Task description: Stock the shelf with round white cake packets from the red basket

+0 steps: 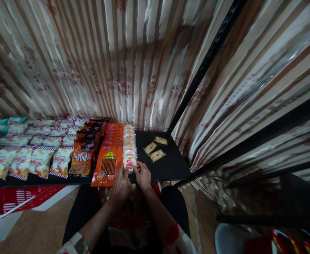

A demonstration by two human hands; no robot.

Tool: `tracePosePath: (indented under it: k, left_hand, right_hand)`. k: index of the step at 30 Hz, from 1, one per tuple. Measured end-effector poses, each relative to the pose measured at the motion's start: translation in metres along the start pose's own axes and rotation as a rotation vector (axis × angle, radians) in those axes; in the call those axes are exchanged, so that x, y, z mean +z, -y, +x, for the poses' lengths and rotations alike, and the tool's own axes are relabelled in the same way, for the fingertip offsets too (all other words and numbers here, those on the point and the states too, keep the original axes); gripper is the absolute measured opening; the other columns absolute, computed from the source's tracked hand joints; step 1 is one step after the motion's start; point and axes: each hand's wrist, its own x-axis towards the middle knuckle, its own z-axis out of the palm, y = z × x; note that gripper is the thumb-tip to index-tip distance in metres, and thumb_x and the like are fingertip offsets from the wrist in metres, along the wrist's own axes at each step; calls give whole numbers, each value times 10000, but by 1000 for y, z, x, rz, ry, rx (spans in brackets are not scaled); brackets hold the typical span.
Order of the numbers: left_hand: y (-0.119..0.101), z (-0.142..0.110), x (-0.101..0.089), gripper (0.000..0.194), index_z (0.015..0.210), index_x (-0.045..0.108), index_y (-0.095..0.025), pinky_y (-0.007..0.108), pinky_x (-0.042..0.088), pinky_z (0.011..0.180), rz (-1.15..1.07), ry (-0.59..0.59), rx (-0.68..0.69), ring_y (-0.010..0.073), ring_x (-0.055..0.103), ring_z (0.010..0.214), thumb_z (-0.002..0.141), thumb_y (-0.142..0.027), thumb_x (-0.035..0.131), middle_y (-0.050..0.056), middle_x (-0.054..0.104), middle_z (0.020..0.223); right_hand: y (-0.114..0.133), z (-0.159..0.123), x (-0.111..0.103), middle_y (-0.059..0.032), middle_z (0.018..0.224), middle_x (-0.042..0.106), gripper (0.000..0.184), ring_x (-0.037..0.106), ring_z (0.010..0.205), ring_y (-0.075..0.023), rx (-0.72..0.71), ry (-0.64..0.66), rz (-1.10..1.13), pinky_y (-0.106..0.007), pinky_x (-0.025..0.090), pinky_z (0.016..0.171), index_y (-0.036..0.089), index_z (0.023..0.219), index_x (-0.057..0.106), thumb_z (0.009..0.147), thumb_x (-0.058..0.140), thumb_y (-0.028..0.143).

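Observation:
On the dark shelf, a row of small white snack packets (129, 138) runs from back to front. At its front end is a white snack packet with a red label (129, 164). My left hand (121, 185) grips this packet's left side, fingers closed against its edge. From the right, my right hand (143, 176) pinches the other side with thumb and fingers. Left of the row, flat orange packs of stick snacks (107, 165) lie overlapping, close to my left hand. Three loose yellowish snack packets (157, 155) lie on the shelf to the right.
Orange-and-black snack bags (81, 158) and rows of pale snack bags (41, 160) stand on the left of the shelf (173, 165). A black post (194, 88) rises at the back right corner before a striped curtain (133, 70). A red-and-white box (19, 201) sits below left.

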Motion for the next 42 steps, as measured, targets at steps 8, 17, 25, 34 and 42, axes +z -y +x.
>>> tracePosePath:
  k: [8, 17, 25, 34, 42]
  left_hand:
    - [-3, 1, 2, 474, 1209, 471, -35, 430, 372, 980, 151, 69, 46, 275, 416, 1177, 752, -68, 350, 185, 423, 1302]
    - [-7, 0, 0, 465, 1208, 471, -58, 425, 354, 983, 166, 79, 55, 265, 403, 1182, 757, -89, 364, 173, 430, 1294]
    - [-10, -1, -1, 480, 1209, 475, -56, 424, 332, 990, 201, 105, 28, 271, 399, 1186, 744, -109, 368, 169, 433, 1303]
    - [-14, -5, -10, 500, 1225, 463, -23, 400, 331, 1012, 269, 147, 39, 283, 379, 1226, 742, -97, 357, 189, 413, 1329]
    - [-8, -14, -5, 496, 1222, 472, -45, 417, 319, 1034, 233, 103, 90, 276, 330, 1265, 738, -87, 371, 173, 413, 1334]
  right_hand:
    - [-3, 1, 3, -9, 798, 600, 247, 557, 676, -117, 4, -9, 4, -207, 407, 661, 202, 986, 617, 813, 485, 318]
    - [-3, 0, 1, -11, 793, 610, 246, 555, 663, -115, -11, -8, -10, -207, 404, 645, 204, 981, 620, 816, 481, 323]
    - [-1, 0, 1, -10, 779, 607, 246, 557, 652, -116, -9, -8, 2, -208, 404, 631, 203, 978, 622, 815, 483, 323]
    - [-4, -2, 3, -10, 788, 598, 270, 564, 642, -117, -13, -29, 65, -217, 420, 620, 194, 997, 614, 802, 483, 326]
    - [-3, -6, 2, -23, 854, 603, 309, 571, 631, -107, -20, -51, 131, -228, 449, 637, 179, 1024, 594, 803, 463, 352]
